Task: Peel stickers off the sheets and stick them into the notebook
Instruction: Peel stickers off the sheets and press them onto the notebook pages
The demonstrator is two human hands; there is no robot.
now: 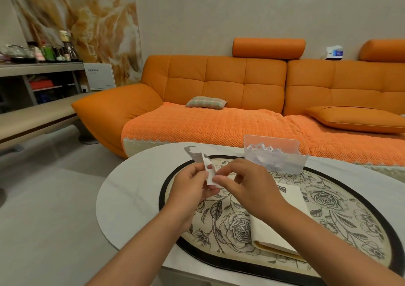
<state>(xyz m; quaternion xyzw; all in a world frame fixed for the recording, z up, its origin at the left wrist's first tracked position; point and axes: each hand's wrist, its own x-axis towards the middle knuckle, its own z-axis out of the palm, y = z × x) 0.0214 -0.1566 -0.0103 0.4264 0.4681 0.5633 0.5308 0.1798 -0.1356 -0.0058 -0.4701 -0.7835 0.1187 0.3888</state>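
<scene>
The cream notebook is lying flat on a floral mat, partly under the person's right forearm, with a small dark mark showing near its far edge. The mat is covering the middle of a white oval table.

Just beyond, both hands are hovering above the mat, close together. The left hand is pinching a small sticker sheet between thumb and curled fingers, and the sheet is standing up out of the grip, curling away at the top. The right hand is curling its fingers too, its thumb and forefinger nipping the sheet's lower edge right beside the left thumb.

Behind the hands, a clear plastic box is sitting on the far side of the mat, holding a jumble of pale, see-through pieces.

Past the table, an orange sofa is stretching across the room, carrying a small checked cushion and a flat orange cushion. Far left, a grey shelf is bearing bottles and jars.
</scene>
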